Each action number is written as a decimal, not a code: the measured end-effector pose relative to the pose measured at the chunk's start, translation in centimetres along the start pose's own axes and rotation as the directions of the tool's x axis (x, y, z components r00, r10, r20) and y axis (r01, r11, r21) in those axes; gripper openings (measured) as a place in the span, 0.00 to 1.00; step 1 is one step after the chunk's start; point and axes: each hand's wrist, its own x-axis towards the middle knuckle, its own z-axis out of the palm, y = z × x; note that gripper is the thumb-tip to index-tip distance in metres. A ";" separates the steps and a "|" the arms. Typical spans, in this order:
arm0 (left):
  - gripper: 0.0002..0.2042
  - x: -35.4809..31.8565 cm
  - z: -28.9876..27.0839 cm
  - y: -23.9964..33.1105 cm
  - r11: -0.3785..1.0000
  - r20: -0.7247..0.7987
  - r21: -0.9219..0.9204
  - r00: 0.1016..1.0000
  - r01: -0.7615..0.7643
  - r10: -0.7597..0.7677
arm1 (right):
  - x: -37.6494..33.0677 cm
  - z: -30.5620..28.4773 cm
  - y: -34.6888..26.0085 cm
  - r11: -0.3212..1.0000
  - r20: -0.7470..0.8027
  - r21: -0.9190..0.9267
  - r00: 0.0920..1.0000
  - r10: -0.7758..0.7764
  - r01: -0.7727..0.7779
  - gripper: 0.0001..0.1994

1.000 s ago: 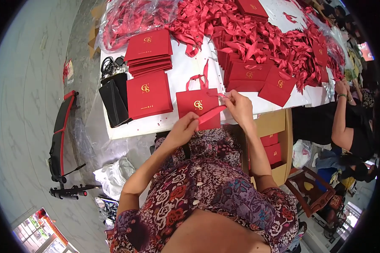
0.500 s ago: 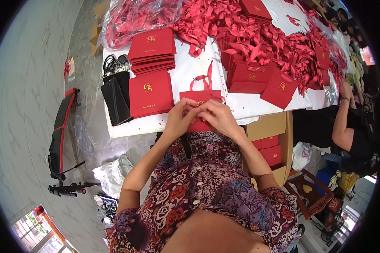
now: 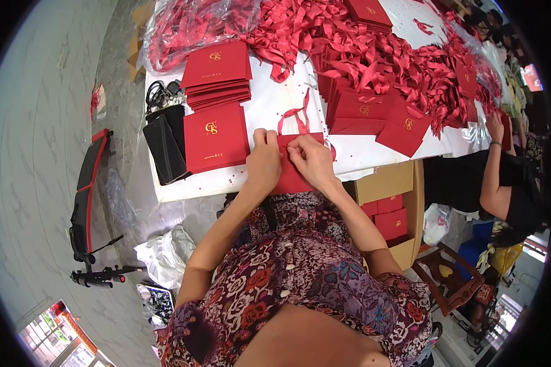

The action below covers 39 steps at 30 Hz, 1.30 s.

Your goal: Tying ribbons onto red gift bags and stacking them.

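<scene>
A red paper gift bag (image 3: pixel 294 177) lies at the table's front edge, close against my body. Its red ribbon handle (image 3: pixel 302 122) loops out beyond the top edge onto the white table. My left hand (image 3: pixel 264 164) grips the bag's left side, fingers curled over it. On the upper middle of the bag, my right hand (image 3: pixel 313 160) has thumb and fingertips pinched together; whatever is between them is too small to make out. A bit of ribbon shows just right of that hand.
Left of the bag are two stacks of red bags (image 3: pixel 216 137) and a black phone (image 3: pixel 164 148). Beyond lie heaped red ribbons (image 3: pixel 373 55) and ribboned bags (image 3: pixel 364 112). A cardboard box (image 3: pixel 386 183) with red bags stands below right. Another person's arm (image 3: pixel 493 171) is at far right.
My hands, together over the bag before, have moved apart. The left shifted to the bag's left side; the right stayed pinched over its upper middle.
</scene>
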 end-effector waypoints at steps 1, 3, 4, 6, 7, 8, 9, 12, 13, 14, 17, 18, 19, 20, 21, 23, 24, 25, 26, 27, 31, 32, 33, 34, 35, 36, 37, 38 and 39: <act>0.15 0.0 -0.2 0.0 0.999 -0.029 -0.006 0.999 -0.045 0.044 | 0.0 0.2 0.0 1.000 -0.022 0.005 1.000 0.003 -0.003 0.04; 0.15 0.1 0.2 -0.5 0.998 -0.034 -0.014 0.997 -0.064 0.064 | 0.2 0.3 -0.3 1.000 -0.029 0.009 1.000 0.008 -0.008 0.04; 0.14 0.2 0.4 -0.7 0.996 -0.039 -0.024 0.996 -0.085 0.084 | 0.2 0.4 -0.5 1.000 -0.038 0.012 0.999 0.015 -0.014 0.04; 0.14 0.1 0.7 -1.0 0.996 -0.038 -0.002 0.996 -0.086 0.086 | 0.2 0.9 -0.4 1.000 -0.052 0.026 0.999 0.010 -0.008 0.05; 0.13 0.1 0.8 -1.0 0.996 -0.038 0.018 0.995 -0.087 0.088 | 0.1 1.0 -0.4 0.999 -0.064 0.039 0.998 0.005 -0.002 0.05; 0.13 0.1 0.8 -1.0 0.996 -0.038 0.019 0.995 -0.089 0.090 | 0.1 1.1 -0.4 0.999 -0.066 0.039 0.998 0.005 -0.003 0.05; 0.13 0.0 0.8 -1.1 0.992 -0.057 0.026 0.991 -0.120 0.121 | 0.0 1.0 -0.6 0.999 -0.066 0.028 0.998 0.019 -0.017 0.05; 0.12 -0.1 0.6 -0.9 0.987 -0.078 0.033 0.984 -0.157 0.159 | -0.2 0.8 -1.2 0.997 -0.065 0.037 0.996 0.069 -0.067 0.05; 0.12 -0.2 0.6 -0.7 0.986 -0.079 0.032 0.983 -0.162 0.164 | -0.3 0.8 -1.3 0.993 -0.061 0.056 0.993 0.105 -0.102 0.05; 0.12 -0.1 0.6 -0.8 0.986 -0.079 0.032 0.983 -0.162 0.164 | -0.4 0.9 -1.4 0.993 -0.061 0.056 0.993 0.105 -0.101 0.05; 0.07 0.1 0.8 -1.3 0.990 -0.095 -0.109 0.992 -0.093 0.083 | -0.7 1.4 -1.2 0.998 -0.101 0.025 0.993 0.056 -0.054 0.06; 0.07 0.2 0.7 -1.8 0.970 -0.090 -0.218 0.992 -0.105 0.087 | -0.8 1.5 -1.1 0.999 -0.126 -0.033 0.992 -0.034 0.030 0.06; 0.07 0.3 0.8 -2.1 0.939 -0.086 -0.324 0.992 -0.114 0.091 | -0.9 1.5 -1.0 0.989 -0.145 -0.093 0.982 -0.125 0.113 0.06; 0.07 0.2 1.0 -2.2 0.939 -0.086 -0.325 0.992 -0.115 0.092 | -1.0 1.5 -1.0 0.984 -0.128 -0.119 0.980 -0.151 0.135 0.06; 0.07 0.1 1.0 -2.1 0.934 -0.109 -0.332 0.989 -0.130 0.099 | -1.0 1.4 -1.0 0.983 -0.128 -0.119 0.980 -0.152 0.137 0.06; 0.08 -0.2 1.2 -1.7 0.930 -0.134 -0.339 0.985 -0.145 0.105 | -1.1 1.4 -1.1 0.995 -0.118 -0.064 0.989 -0.084 0.077 0.06; 0.07 -0.4 1.4 -1.1 0.935 -0.166 -0.320 0.981 -0.151 0.102 | -1.1 1.3 -1.2 0.995 -0.117 -0.064 0.989 -0.086 0.079 0.06; 0.07 -0.6 1.4 -0.8 0.941 -0.198 -0.301 0.975 -0.156 0.099 | -1.1 1.2 -1.3 0.994 -0.116 -0.066 0.988 -0.098 0.091 0.06; 0.07 -0.7 1.4 -0.7 0.941 -0.199 -0.301 0.975 -0.156 0.098 | -1.0 1.1 -1.5 0.992 -0.114 -0.068 0.987 -0.111 0.103 0.06; 0.07 -0.8 1.3 -0.7 0.930 -0.214 -0.321 0.971 -0.177 0.111 | -1.0 0.9 -1.4 0.992 -0.115 -0.068 0.987 -0.110 0.102 0.06; 0.08 -0.5 0.8 -1.2 0.921 -0.161 -0.362 0.983 -0.146 0.092 | -0.8 -0.9 -1.9 0.993 0.041 0.063 0.994 -0.105 0.102 0.05; 0.08 -0.6 0.7 -1.2 0.921 -0.162 -0.361 0.983 -0.145 0.092 | -0.6 -1.7 -2.3 0.982 0.165 0.188 0.986 -0.030 -0.001 0.06; 0.09 -0.7 0.3 -1.0 0.933 -0.164 -0.323 0.980 -0.160 0.111 | -0.3 -2.3 -2.5 0.982 0.165 0.187 0.986 -0.031 0.000 0.06; 0.09 -0.8 0.1 -0.8 0.943 -0.167 -0.284 0.977 -0.174 0.130 | 0.1 -3.0 -2.5 0.986 0.125 0.152 0.989 -0.084 0.065 0.06; 0.09 -0.8 -0.1 -0.7 0.943 -0.168 -0.283 0.977 -0.174 0.130 | 0.6 -3.5 -2.5 0.985 0.087 0.113 0.986 -0.139 0.129 0.06; 0.09 -0.9 -0.1 -0.6 0.940 -0.179 -0.274 0.971 -0.205 0.160 | 1.2 -4.0 -2.5 0.986 0.082 0.096 0.986 -0.148 0.140 0.06; 0.09 -1.0 -0.1 -0.5 0.935 -0.189 -0.264 0.963 -0.236 0.189 | 1.6 -4.2 -2.1 0.985 0.082 0.095 0.986 -0.149 0.141 0.06; 0.09 -1.2 0.0 -0.5 0.935 -0.190 -0.263 0.963 -0.237 0.190 | 1.9 -4.3 -1.6 0.987 0.161 0.040 0.974 -0.160 0.155 0.06; 0.08 -1.3 0.2 -0.7 0.932 -0.197 -0.245 0.955 -0.266 0.220 | 2.2 -4.3 -1.1 0.985 0.238 -0.015 0.957 -0.164 0.172 0.06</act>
